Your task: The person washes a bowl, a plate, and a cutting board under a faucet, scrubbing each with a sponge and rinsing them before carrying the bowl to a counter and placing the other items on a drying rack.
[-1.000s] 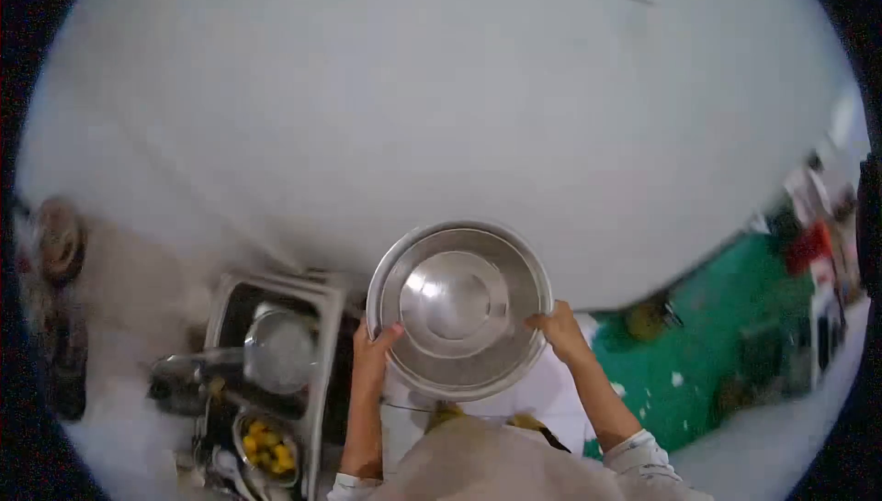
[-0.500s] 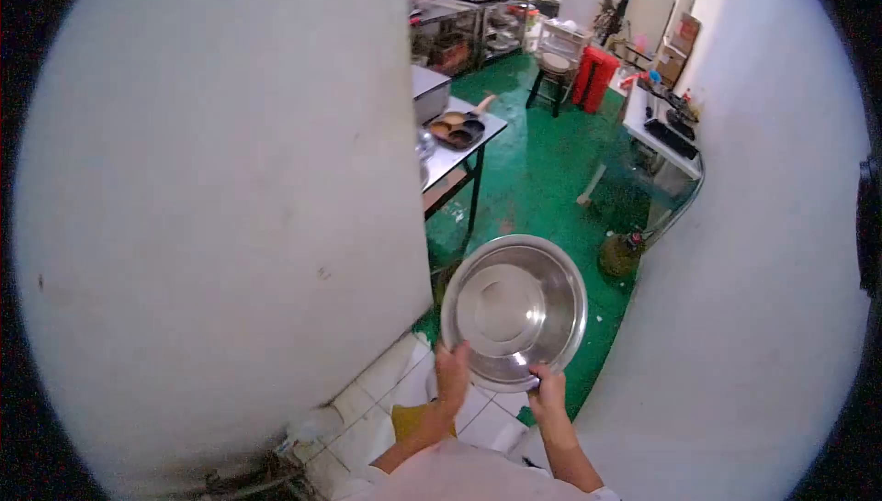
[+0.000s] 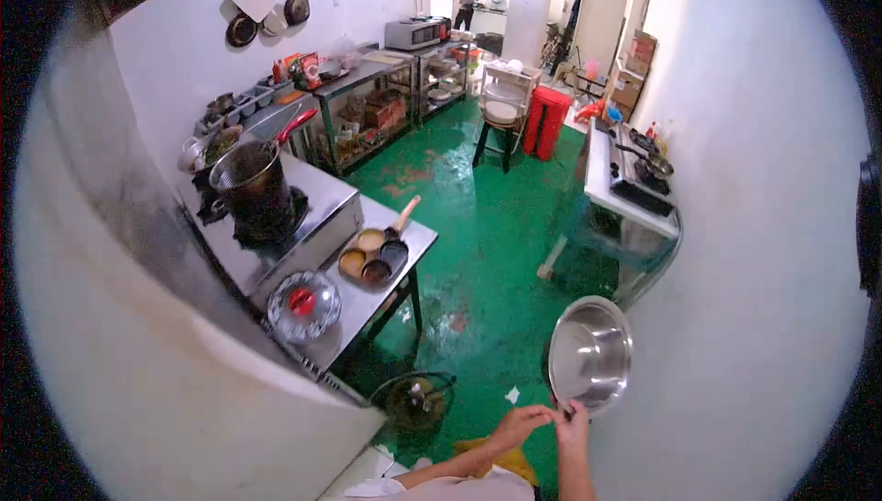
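Observation:
A shiny steel basin point(image 3: 588, 363) is held out at the lower right, tilted so that its inside shows, with nothing seen in it. My right hand point(image 3: 573, 423) is closed on the near rim. My left hand point(image 3: 522, 426) has its fingers drawn together, with the tips against my right hand beside the rim. Whatever those fingers may be pinching is hidden. Below my left forearm, a patch of yellow cloth point(image 3: 503, 457) shows.
At left, a steel table point(image 3: 418, 236) bears a four-cup pan point(image 3: 372, 258), a lidded pot point(image 3: 303, 306) and a stove with a dark pot point(image 3: 248, 184). A gas cylinder point(image 3: 415, 404) stands below. Further on are a stool point(image 3: 499, 115), red bin point(image 3: 548, 122), right-hand stove table point(image 3: 597, 175) and person point(image 3: 467, 5).
I have come forward past the wall corner, so the left table and stove now show. The basin has swung to the right, and my left hand has moved from its rim to my right hand.

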`<state>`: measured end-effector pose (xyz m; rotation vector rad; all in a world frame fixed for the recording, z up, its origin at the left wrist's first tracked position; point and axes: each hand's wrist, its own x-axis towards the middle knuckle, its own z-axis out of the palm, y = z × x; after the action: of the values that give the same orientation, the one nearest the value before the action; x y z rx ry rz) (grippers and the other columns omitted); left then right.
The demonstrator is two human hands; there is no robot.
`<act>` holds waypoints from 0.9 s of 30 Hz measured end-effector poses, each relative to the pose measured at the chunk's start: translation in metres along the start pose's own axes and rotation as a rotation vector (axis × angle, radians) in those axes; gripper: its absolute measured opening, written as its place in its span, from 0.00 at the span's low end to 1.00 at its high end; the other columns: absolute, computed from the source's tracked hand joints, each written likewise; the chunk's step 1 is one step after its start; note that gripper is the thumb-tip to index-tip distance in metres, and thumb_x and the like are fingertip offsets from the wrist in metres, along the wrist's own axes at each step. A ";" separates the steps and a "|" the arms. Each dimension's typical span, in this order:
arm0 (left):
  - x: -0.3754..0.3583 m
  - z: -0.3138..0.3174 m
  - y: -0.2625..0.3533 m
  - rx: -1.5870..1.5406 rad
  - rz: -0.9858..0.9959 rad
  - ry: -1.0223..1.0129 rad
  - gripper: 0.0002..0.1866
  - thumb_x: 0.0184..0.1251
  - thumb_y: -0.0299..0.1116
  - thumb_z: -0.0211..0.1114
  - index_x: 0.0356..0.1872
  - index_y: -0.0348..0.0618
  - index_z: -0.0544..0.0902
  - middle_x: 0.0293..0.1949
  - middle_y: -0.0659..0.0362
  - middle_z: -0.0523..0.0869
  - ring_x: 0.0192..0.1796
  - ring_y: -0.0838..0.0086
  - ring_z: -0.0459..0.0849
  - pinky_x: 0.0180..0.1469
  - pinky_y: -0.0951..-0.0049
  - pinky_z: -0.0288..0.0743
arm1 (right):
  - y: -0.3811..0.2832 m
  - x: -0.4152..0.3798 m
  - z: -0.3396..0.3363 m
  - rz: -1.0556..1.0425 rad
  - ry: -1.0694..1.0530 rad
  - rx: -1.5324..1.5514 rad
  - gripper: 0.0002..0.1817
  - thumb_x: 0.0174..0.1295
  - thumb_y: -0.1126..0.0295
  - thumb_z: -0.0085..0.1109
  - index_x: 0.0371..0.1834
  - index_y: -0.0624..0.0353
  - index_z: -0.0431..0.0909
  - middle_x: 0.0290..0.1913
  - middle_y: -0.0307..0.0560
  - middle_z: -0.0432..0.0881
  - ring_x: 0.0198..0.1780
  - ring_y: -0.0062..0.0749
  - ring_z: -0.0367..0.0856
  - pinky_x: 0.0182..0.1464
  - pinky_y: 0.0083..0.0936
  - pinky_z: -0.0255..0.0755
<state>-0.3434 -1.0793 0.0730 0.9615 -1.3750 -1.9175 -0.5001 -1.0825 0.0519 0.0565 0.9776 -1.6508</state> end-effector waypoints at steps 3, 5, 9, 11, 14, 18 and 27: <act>0.073 -0.035 0.035 -0.176 0.220 -0.013 0.12 0.64 0.34 0.55 0.44 0.38 0.77 0.39 0.63 0.82 0.41 0.82 0.78 0.50 0.78 0.70 | -0.023 0.109 -0.028 -0.215 -0.021 -0.335 0.13 0.44 0.81 0.52 0.37 0.66 0.71 0.37 0.48 0.76 0.42 0.36 0.75 0.48 0.32 0.72; 0.132 -0.067 0.068 -0.185 0.244 0.239 0.12 0.64 0.34 0.56 0.43 0.38 0.78 0.37 0.63 0.82 0.41 0.81 0.78 0.50 0.78 0.70 | -0.065 0.127 0.027 -0.142 0.063 -0.208 0.19 0.42 0.83 0.52 0.42 0.67 0.68 0.39 0.48 0.75 0.40 0.35 0.74 0.46 0.31 0.72; 0.258 -0.143 0.082 -0.181 0.208 0.675 0.22 0.59 0.42 0.62 0.48 0.37 0.73 0.45 0.55 0.78 0.49 0.71 0.75 0.55 0.72 0.67 | -0.106 0.283 0.063 -0.279 0.113 -0.586 0.25 0.39 0.85 0.52 0.47 0.67 0.66 0.40 0.48 0.74 0.38 0.35 0.75 0.40 0.28 0.74; 0.310 -0.168 0.065 -0.303 0.171 0.691 0.40 0.51 0.51 0.67 0.59 0.38 0.62 0.57 0.49 0.68 0.57 0.63 0.70 0.60 0.66 0.62 | -0.120 0.381 0.052 -0.166 -0.350 -1.020 0.25 0.53 0.71 0.55 0.57 0.58 0.68 0.43 0.42 0.75 0.37 0.27 0.72 0.37 0.27 0.70; 0.353 -0.198 0.087 0.231 0.209 0.988 0.46 0.48 0.52 0.69 0.63 0.38 0.56 0.61 0.48 0.62 0.58 0.61 0.68 0.62 0.64 0.59 | -0.082 0.408 0.172 -0.135 -0.234 -0.800 0.25 0.39 0.84 0.52 0.47 0.67 0.66 0.38 0.47 0.75 0.36 0.34 0.76 0.35 0.27 0.75; 0.406 -0.267 0.100 -0.332 0.269 1.228 0.50 0.48 0.47 0.70 0.67 0.42 0.48 0.59 0.49 0.64 0.56 0.63 0.70 0.54 0.64 0.69 | -0.033 0.456 0.304 0.200 -0.355 -0.648 0.25 0.41 0.86 0.51 0.48 0.64 0.67 0.36 0.43 0.75 0.33 0.32 0.76 0.34 0.26 0.74; 0.544 -0.473 0.155 -0.905 0.132 0.890 0.14 0.45 0.26 0.60 0.37 0.36 0.76 0.30 0.55 0.80 0.31 0.68 0.80 0.37 0.66 0.79 | 0.025 0.580 0.554 0.046 -0.770 -1.366 0.25 0.52 0.74 0.55 0.56 0.58 0.69 0.42 0.43 0.76 0.35 0.27 0.74 0.36 0.25 0.70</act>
<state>-0.2561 -1.8084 0.0047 0.9863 -0.0260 -1.4287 -0.4303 -1.8806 0.1011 -1.3354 1.2364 -0.5576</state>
